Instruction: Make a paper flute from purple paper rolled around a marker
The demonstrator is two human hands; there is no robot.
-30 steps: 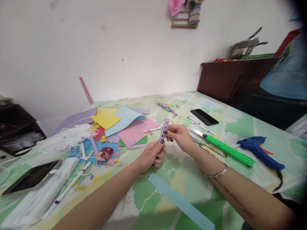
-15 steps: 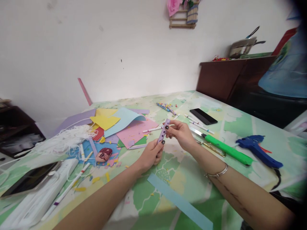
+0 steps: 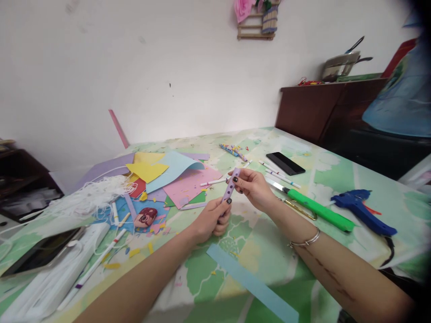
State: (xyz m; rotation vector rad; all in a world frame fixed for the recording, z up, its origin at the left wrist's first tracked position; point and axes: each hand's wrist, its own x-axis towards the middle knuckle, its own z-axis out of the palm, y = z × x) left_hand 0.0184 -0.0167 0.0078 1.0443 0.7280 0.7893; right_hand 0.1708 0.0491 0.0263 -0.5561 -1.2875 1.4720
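A narrow purple strip with dark dots (image 3: 230,188) slants upward between my two hands, above the table. My left hand (image 3: 213,218) is closed round its lower end, thumb on top. The upper end is pinched between the thumb and fingers of my right hand (image 3: 251,186). Below them a light blue strip (image 3: 252,282) lies on the tablecloth. Beyond the hands are white markers (image 3: 213,181) and small dotted blue and purple pieces (image 3: 232,151).
Coloured foam or paper sheets (image 3: 188,179), tangled white cord (image 3: 90,197) and a power strip (image 3: 63,273) with a phone (image 3: 43,251) lie left. On the right are a black phone (image 3: 285,163), a green-handled cutter (image 3: 319,211), gold scissors (image 3: 299,208) and a blue glue gun (image 3: 363,213).
The purple strip has turned slightly, so its dots face the camera more. My right hand has shifted a little to the right; the things on the table are unchanged.
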